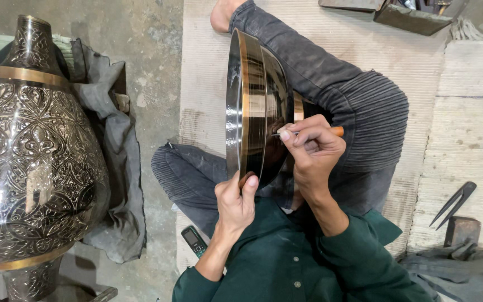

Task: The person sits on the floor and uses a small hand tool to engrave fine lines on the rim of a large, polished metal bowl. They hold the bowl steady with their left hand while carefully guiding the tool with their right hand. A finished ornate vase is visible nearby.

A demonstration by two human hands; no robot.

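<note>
Our left hand (236, 204) grips the rim of the round dark brass-banded metal bowl (255, 106) while our right hand (311, 148) pinches an orange-handled engraving tool (331, 132) against its seemingly still plain surface.

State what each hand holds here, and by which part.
The left hand grips the metal bowl by its lower rim. The right hand pinches an orange-handled engraving tool near its tip, against the bowl.
</note>
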